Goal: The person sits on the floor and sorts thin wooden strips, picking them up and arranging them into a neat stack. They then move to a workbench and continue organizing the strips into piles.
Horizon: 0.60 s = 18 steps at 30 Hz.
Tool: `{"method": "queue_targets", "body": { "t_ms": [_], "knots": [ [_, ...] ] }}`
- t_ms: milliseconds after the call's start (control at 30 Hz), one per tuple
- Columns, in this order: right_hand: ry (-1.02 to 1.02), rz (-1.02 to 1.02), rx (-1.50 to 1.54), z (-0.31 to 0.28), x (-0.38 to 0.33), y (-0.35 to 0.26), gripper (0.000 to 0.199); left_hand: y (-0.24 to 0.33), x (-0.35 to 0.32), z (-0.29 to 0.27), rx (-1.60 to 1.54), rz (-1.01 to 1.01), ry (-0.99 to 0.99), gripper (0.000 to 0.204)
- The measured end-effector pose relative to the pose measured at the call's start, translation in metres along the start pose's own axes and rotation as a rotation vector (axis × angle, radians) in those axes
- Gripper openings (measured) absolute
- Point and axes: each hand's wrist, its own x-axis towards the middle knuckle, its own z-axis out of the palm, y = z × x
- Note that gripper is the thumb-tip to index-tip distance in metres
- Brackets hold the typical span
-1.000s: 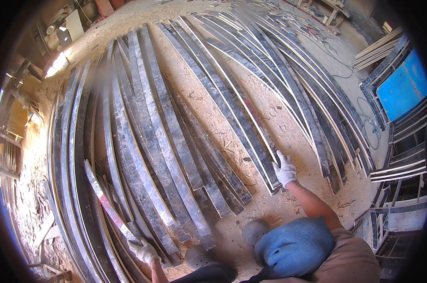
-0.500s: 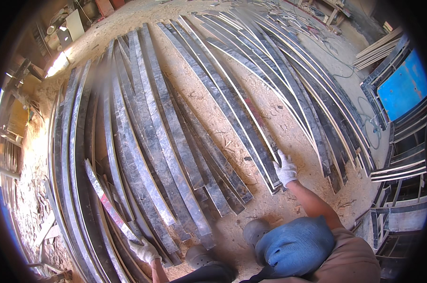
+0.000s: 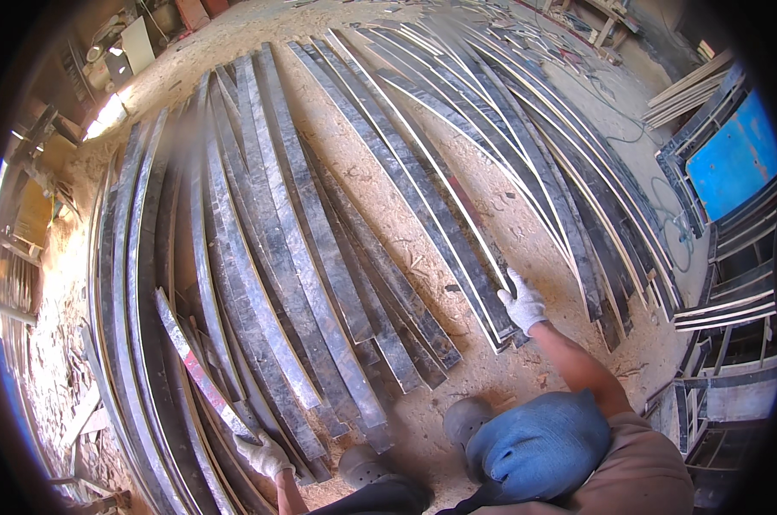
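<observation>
My left hand [image 3: 265, 455], in a white glove, is closed at the near end of a short dark wooden strip [image 3: 201, 374] with a red patch. That strip lies slantwise over longer dark strips [image 3: 290, 257] on the left. My right hand [image 3: 523, 309], gloved too, is at the near end of a long dark strip with a pale edge [image 3: 470, 219]. Its thumb and forefinger are spread apart by the strip's edge; the other fingers are partly hidden. A neighbouring pale-edged strip [image 3: 423, 202] lies just left of it.
More pale-edged strips [image 3: 569, 197] fan out on the right over a dusty floor [image 3: 380, 206] strewn with shavings. Metal frames [image 3: 723, 360] and a blue panel [image 3: 736, 163] stand at the right, near a thin green hose [image 3: 685, 227]. My shoes [image 3: 467, 421] are close to the strip ends.
My right hand has shifted slightly right and toward me, its fingers now beside the strip's edge rather than over it. My left hand and its short strip have hardly moved.
</observation>
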Motion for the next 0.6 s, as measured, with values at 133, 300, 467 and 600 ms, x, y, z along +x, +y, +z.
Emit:
{"method": "queue_targets", "body": {
  "t_ms": [133,300,467,600],
  "knots": [
    [-0.025,0.042,0.056,-0.023,0.002,0.001,0.069,0.009,-0.004,-0.006,0.031,0.013,0.007,0.066],
    [0.15,0.012,-0.045,-0.022,0.005,0.031,0.073,0.031,-0.009,-0.008,0.017,-0.025,-0.057,0.067],
    [0.295,-0.204,-0.195,-0.014,0.0,-0.003,0.075,0.015,-0.005,-0.005,0.025,-0.009,-0.013,0.067],
    [0.032,-0.109,-0.106,-0.017,-0.02,-0.036,0.069,0.007,-0.002,-0.002,0.047,-0.007,-0.005,0.067]
  ]
}}
